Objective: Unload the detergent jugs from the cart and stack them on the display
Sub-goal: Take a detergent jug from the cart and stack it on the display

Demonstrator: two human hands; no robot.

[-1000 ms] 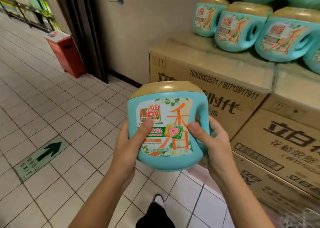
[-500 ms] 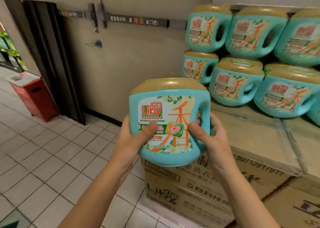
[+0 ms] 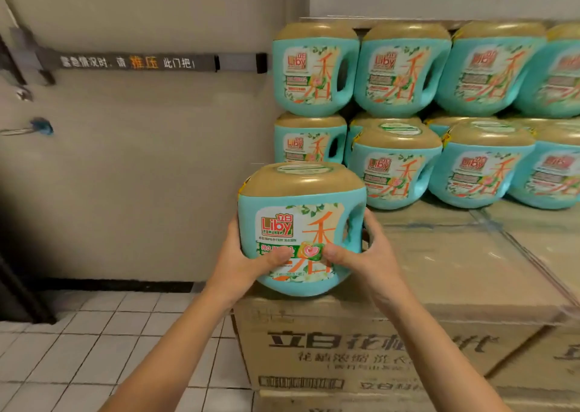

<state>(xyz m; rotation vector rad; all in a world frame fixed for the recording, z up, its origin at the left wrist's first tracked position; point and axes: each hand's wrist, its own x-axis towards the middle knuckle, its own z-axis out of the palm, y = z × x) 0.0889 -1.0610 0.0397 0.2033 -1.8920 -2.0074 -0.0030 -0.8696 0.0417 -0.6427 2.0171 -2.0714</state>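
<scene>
Reads as a shop floor: identical branded detergent jugs (image 3: 317, 73) stacked in rows at 2 o'clock on printed shipping cartons (image 3: 439, 270), white tiled floor (image 3: 78, 349) at 8 o'clock, push-bar door (image 3: 141, 167) at 10 o'clock.

Cardboard cartons (image 3: 455, 270) w/ teal detergent jugs (image 3: 395, 167) stacked upright, 2 tiers, at back.

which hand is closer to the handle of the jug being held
Right. The right hand grips the jug on its handle side, thumb on the label. The left hand grips the opposite side, the jug's body between it and the handle.
</scene>
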